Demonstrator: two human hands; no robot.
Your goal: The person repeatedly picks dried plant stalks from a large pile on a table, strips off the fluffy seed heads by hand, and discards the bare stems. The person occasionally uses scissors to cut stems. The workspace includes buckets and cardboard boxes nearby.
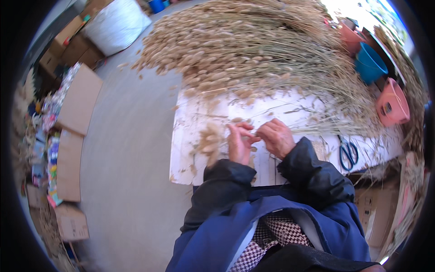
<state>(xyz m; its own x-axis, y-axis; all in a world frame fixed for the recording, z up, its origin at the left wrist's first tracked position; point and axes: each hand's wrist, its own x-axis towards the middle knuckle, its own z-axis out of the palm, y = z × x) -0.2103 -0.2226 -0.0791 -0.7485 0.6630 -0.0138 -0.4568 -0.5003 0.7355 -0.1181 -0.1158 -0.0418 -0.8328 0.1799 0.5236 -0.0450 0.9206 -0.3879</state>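
A small bunch of dried bunny-tail grass (209, 138) lies across both of my hands above the white tabletop, fluffy heads to the left. Around its stems, just behind the heads, curl the fingers of my left hand (240, 142). My right hand (277, 137) pinches at the stems close beside the left fingertips; what exactly lies between its fingers is hidden. Pale stem ends (319, 130) stick out to the right past my right hand. Dark-handled scissors (348, 154) rest on the table to the right of my right sleeve.
A large heap of bunny-tail grass (238, 51) covers the far side of the white table (185, 146). Pink (392, 103) and blue buckets (370, 64) stand at the right. Cardboard boxes (73, 163) line the floor at left, near a white sack (117, 27).
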